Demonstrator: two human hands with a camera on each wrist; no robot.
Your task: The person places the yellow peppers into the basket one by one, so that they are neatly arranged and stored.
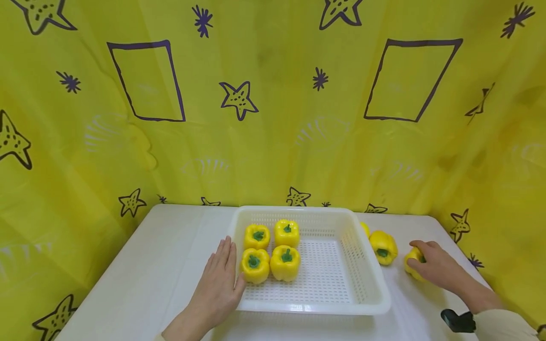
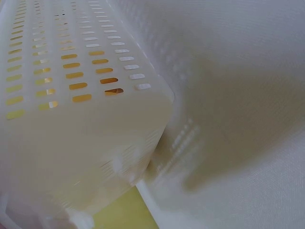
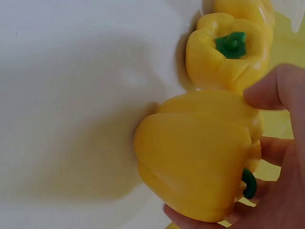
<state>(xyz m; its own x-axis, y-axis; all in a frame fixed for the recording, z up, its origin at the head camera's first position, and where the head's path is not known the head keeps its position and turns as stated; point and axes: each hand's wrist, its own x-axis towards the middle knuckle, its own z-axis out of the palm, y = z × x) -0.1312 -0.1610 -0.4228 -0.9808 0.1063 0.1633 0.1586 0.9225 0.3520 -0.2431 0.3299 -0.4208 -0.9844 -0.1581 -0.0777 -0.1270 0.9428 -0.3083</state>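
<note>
A white perforated plastic basket (image 1: 328, 270) sits on the table, with several yellow bell peppers (image 1: 286, 263) standing stem-up in its left half. Against the basket's left side rests my left hand (image 1: 217, 284), fingers straight and holding nothing; the left wrist view shows the slotted basket wall (image 2: 86, 124) but not clearly the hand. Right of the basket, my right hand (image 1: 439, 269) grips a yellow bell pepper (image 3: 195, 152) between thumb and fingers. In the right wrist view its green stem points toward the palm.
Another yellow bell pepper (image 1: 384, 247) lies on the table between the basket and my right hand, with part of one more (image 1: 365, 228) behind it by the basket wall. The white table (image 1: 170, 255) meets a yellow patterned curtain (image 1: 273, 156) at the back and sides.
</note>
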